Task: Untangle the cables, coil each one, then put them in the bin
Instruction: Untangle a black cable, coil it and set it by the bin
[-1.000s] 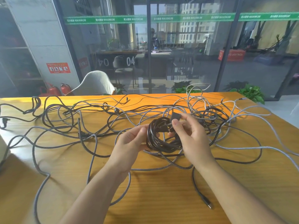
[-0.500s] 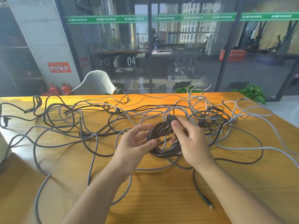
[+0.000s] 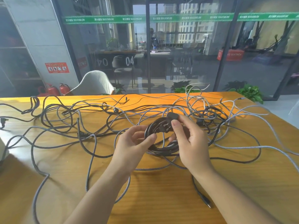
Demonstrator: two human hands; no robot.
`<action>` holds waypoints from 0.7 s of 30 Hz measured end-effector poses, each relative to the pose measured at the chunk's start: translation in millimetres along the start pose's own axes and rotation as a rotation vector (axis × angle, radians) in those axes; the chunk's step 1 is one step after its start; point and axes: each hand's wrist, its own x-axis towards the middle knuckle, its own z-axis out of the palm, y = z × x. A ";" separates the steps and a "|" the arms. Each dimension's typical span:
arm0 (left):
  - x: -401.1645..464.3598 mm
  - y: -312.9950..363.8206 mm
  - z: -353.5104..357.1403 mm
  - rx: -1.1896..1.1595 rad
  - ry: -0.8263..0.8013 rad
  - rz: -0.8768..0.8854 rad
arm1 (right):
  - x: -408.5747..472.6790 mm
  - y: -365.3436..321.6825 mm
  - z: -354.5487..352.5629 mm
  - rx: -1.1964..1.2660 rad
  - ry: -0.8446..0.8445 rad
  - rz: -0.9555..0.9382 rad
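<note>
Between both hands' fingers (image 3: 176, 126), coiled cable (image 3: 163, 147)

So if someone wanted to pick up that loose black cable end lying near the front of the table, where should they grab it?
Probably by the stiff connector at its tip, with fingers coming straight down from above and pinching across its width. It lies flat on the wooden table, apart from the tangle, with nothing over it. The cord behind it is thin and limp, so it would slip and sag more than the rigid end.

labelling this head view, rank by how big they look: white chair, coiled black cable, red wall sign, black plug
1. white chair
2. coiled black cable; nearer the camera, so its place against the chair is unsure
3. red wall sign
4. black plug
</note>
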 end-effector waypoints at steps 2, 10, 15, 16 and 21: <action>0.5 -1.0 -1.8 -0.007 0.004 -0.016 | -0.6 -2.3 0.5 -0.005 -0.018 -0.009; 0.8 -1.6 -2.2 -0.053 -0.005 -0.049 | -4.0 -4.7 7.9 0.053 -0.011 0.131; 0.6 -1.8 -1.1 -0.103 0.005 -0.058 | -1.3 -0.3 8.7 0.121 0.004 0.204; 0.6 -2.4 -1.5 -0.111 0.002 -0.058 | -1.0 0.4 8.4 0.150 0.003 0.233; -0.6 3.2 -1.8 -0.148 -0.046 -0.040 | 1.0 0.6 4.5 0.337 -0.020 0.366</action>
